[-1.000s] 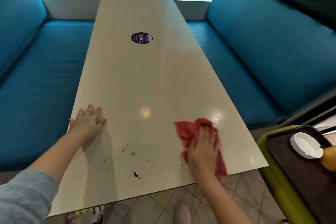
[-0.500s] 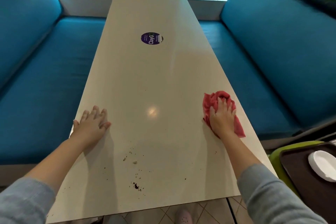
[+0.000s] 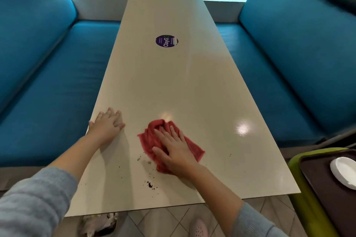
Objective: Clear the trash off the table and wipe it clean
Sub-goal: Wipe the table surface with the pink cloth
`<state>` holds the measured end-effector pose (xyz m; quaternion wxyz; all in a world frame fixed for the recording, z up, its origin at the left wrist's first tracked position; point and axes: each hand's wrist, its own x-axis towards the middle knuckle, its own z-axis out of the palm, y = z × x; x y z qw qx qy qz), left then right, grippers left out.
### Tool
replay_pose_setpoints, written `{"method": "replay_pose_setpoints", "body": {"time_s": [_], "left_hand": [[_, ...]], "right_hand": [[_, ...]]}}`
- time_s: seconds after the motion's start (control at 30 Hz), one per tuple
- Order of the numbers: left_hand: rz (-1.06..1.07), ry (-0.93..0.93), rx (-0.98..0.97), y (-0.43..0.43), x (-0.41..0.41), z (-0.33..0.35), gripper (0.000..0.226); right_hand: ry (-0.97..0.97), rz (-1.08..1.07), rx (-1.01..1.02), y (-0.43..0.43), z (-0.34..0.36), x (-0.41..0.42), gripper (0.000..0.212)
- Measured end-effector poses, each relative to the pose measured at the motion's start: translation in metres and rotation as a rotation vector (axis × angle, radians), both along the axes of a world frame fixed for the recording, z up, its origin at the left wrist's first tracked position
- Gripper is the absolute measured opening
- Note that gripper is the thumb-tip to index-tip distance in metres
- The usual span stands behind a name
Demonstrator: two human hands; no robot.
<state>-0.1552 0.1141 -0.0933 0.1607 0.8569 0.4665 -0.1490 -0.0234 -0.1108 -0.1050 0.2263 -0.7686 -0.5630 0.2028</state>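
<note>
right hand flat — seemingly — on cloth

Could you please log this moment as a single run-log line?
phase: wiping | right hand: flat on red cloth | left hand: flat on table edge | crumbs: near front edge

The left sleeve and the right sleeve are a soft knit in heathered grey-blue, with faint lighter streaks across the weave. Both end well short of the wrist, leaving the forearms, the left hand and the right hand bare. 1 foot shows in a pale pink clog with small round holes over the toe.
</note>
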Motion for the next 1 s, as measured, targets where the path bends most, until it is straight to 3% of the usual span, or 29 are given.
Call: {"method": "replay_pose_setpoints", "body": {"time_s": [0.1, 0.2, 0.27, 0.33, 0.47, 0.53, 0.6, 0.73, 0.8, 0.9, 1.0], "left_hand": [[0.065, -0.129, 0.061, -0.008, 0.003, 0.005, 0.048], [0.126, -0.447, 0.175, -0.033, 0.015, 0.015, 0.035], [0.070, -0.506, 0.123, -0.055, 0.027, 0.021, 0.030], [0.026, -0.475, 0.025, -0.073, 0.038, 0.022, 0.033], [0.061, -0.476, 0.008, -0.091, 0.050, 0.020, 0.027], [0.120, -0.583, -0.037, -0.094, 0.050, 0.018, 0.018], [0.258, -0.743, -0.200, -0.093, 0.048, 0.020, 0.015], [0.504, -0.996, -0.501, -0.086, 0.040, 0.027, 0.012], [0.537, -1.049, -0.559, -0.084, 0.039, 0.030, 0.010], [0.504, -1.044, -0.563, -0.083, 0.040, 0.037, 0.011], [0.349, -0.890, -0.548, -0.081, 0.037, 0.051, 0.020]], "right_hand": [[0.071, -0.124, 0.120, -0.018, 0.006, 0.015, 0.049], [-0.057, -0.280, 0.238, -0.033, 0.002, 0.033, 0.038], [-0.178, -0.323, 0.271, -0.030, -0.001, 0.039, 0.030], [-0.228, -0.348, 0.191, -0.019, 0.004, 0.042, 0.024], [-0.221, -0.323, -0.039, 0.000, 0.014, 0.037, 0.046], [-0.221, -0.315, -0.039, 0.003, 0.017, 0.032, 0.047], [-0.212, -0.321, -0.005, 0.003, 0.018, 0.031, 0.035], [-0.084, -0.368, 0.034, 0.005, 0.018, 0.038, 0.018], [0.083, -0.421, 0.048, 0.007, 0.022, 0.043, 0.014], [0.316, -0.511, 0.085, 0.009, 0.030, 0.055, 0.010], [0.404, -0.548, 0.103, 0.009, 0.035, 0.069, 0.008]]}}
